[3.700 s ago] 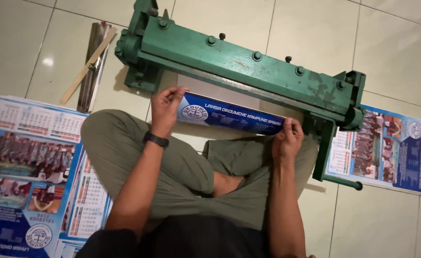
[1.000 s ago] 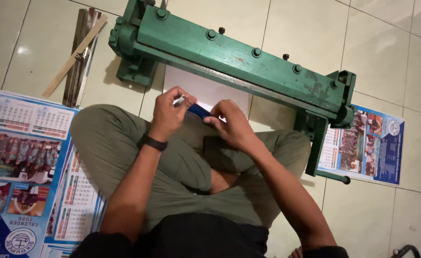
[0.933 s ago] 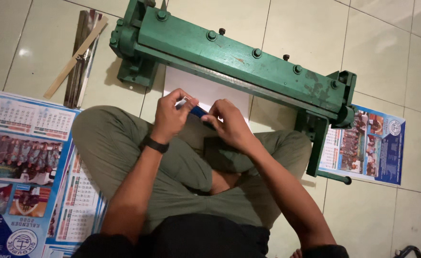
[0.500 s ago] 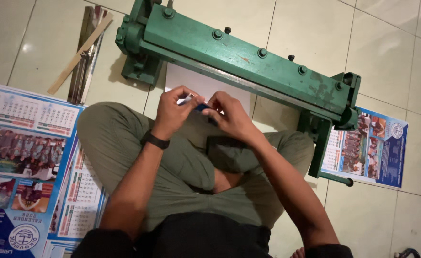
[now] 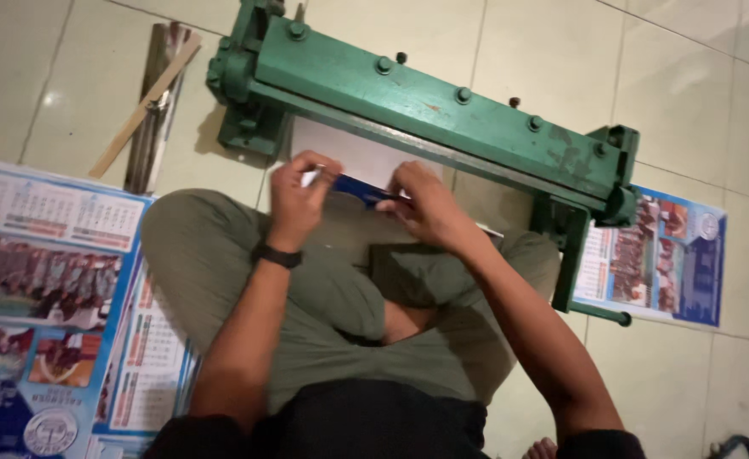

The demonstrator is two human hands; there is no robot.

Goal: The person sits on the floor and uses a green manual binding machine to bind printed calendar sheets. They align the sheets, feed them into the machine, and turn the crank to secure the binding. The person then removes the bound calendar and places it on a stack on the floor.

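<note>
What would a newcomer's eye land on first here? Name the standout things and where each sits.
First, the long green metal machine lying slantwise across the tiled floor at the top. Just below it, the left hand and right hand pinch a blue-and-white printed sheet at the machine's front edge, above crossed legs in olive trousers. Colourful printed calendars lie spread at the left, with another printed sheet at the right.

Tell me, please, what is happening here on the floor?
A person sits cross-legged on a tiled floor before a green metal machine. The left hand and right hand together pinch a blue printed sheet at the machine's front edge. Stacks of printed calendars lie beside the person.
</note>
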